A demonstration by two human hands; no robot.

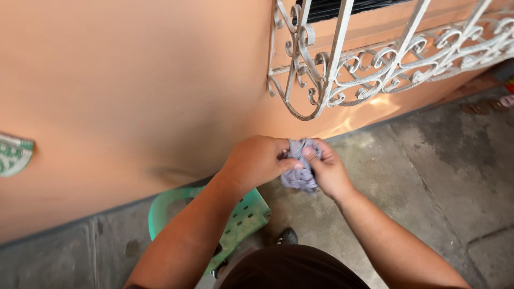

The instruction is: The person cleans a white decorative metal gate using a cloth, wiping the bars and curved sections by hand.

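Both of my hands hold a small crumpled grey-blue cloth (pixel 301 170) in front of me, just below a window grille. My left hand (pixel 256 160) grips the cloth's left side with thumb and fingers closed over it. On the right side, my right hand (pixel 327 168) pinches the cloth, thumb on top. The cloth is bunched between the two hands and a fold hangs down below them.
An orange-painted wall (pixel 134 91) stands close ahead, with a white scrolled metal window grille (pixel 342 69) at the upper right. A green plastic chair (pixel 241 219) is below my left forearm on the grey concrete floor (pixel 439 176). A green-patterned object (pixel 13 154) is at the left edge.
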